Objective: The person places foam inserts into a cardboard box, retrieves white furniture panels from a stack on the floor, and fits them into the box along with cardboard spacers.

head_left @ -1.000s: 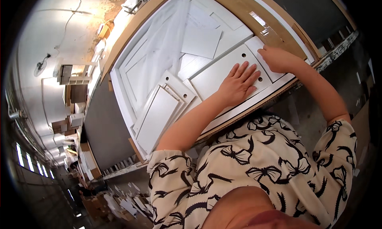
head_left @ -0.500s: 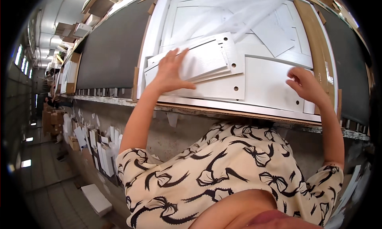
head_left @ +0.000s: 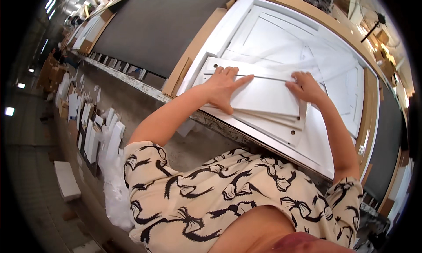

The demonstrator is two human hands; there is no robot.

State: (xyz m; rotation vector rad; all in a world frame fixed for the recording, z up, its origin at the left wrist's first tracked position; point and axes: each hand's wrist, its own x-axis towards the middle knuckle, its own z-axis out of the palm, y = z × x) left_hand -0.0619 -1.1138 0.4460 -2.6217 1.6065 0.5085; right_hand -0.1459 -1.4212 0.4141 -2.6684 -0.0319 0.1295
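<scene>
Several flat white panels (head_left: 268, 97) with small round holes near their ends lie stacked, slightly askew, in the near left part of a shallow carton. My left hand (head_left: 222, 87) is open and rests on the left part of the stack, fingers spread and thumb toward the near edge. At the right end of the top panel is my right hand (head_left: 306, 87), its fingers bent but apart and touching the panel. Beyond the stack, translucent wrapping film (head_left: 321, 64) lies over a larger white framed panel (head_left: 272, 31). My palms hide parts of the stack.
Brown cardboard (head_left: 193, 55) edges the carton. Dark grey conveyor belt (head_left: 149, 31) extends on its left and right. White offcuts (head_left: 90, 136) and crumpled plastic (head_left: 116, 196) are on the floor at left. A standing fan (head_left: 379, 20) is at the far right.
My right hand has moved left onto the stack's right end. My left hand stays spread on the stack, whose top panel now lies differently. The whole view has turned.
</scene>
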